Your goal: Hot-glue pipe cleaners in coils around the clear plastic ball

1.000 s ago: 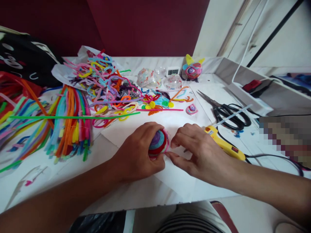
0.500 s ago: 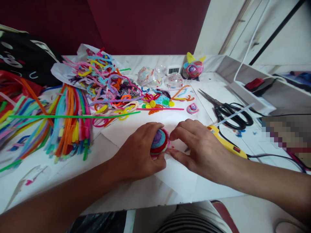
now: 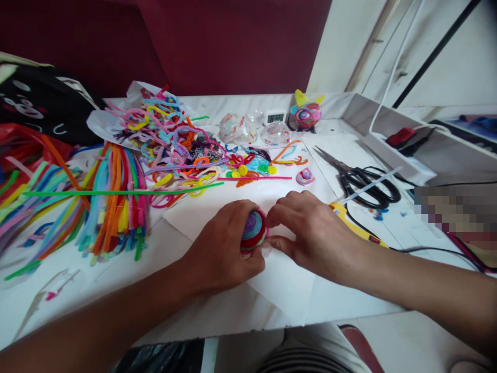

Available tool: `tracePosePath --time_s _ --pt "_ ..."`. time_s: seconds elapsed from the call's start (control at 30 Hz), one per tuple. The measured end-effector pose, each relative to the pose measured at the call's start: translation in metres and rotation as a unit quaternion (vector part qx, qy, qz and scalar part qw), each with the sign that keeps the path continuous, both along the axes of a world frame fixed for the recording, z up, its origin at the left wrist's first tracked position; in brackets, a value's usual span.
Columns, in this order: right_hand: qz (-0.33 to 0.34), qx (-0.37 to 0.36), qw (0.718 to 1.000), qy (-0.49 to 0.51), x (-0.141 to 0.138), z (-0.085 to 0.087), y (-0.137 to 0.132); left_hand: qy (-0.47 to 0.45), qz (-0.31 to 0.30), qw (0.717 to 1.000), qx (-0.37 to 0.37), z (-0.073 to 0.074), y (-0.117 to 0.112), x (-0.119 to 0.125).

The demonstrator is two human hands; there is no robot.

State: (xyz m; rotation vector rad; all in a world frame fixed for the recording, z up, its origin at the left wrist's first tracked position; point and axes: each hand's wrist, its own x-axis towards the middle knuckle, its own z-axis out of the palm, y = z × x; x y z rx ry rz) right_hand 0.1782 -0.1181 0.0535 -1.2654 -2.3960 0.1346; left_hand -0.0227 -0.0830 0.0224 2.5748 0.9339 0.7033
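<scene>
Over the white paper (image 3: 279, 290) near the table's front edge, the left hand (image 3: 223, 246) curls snugly round one fuzzy ball (image 3: 253, 230) ringed in purple, blue and red. The right hand (image 3: 305, 233) is bent, thumb and forefinger slightly parted at the ball's pink edge, though I can't tell whether they grip it. Beyond lie one pair of steel-bladed, black-handled scissors (image 3: 367, 186) and one yellow plastic glue gun (image 3: 359, 228).

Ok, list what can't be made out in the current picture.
All in the head view:
- Left side of the coiled round piece: hidden by the left hand.
- Whether the right hand pinches anything: too small and blurred to tell.
- Front of the yellow glue gun: hidden behind the right hand.
- White timer's digits: too small and blurred.
- Rest of the black bag: cut off by the left edge.
</scene>
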Motion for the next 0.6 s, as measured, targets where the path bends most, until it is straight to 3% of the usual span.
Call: tracePosePath --time_s 0.17,0.3,0.47,0.6 --pt "0.061 -0.013 0.997 0.036 0.012 0.005 0.005 0.005 -0.002 1.0 -0.002 0.0 0.0 0.0" --pt "0.151 0.039 0.988 -0.003 0.018 0.003 0.015 0.007 0.012 1.0 -0.013 -0.002 0.0 -0.001" --pt "0.222 0.154 0.959 -0.09 0.02 0.001 0.029 0.018 0.039 0.999 -0.03 -0.002 -0.002 -0.001" --pt "0.265 0.188 0.937 -0.127 0.022 0.005 0.035 0.019 0.041 0.999 -0.024 -0.003 -0.001 0.0"
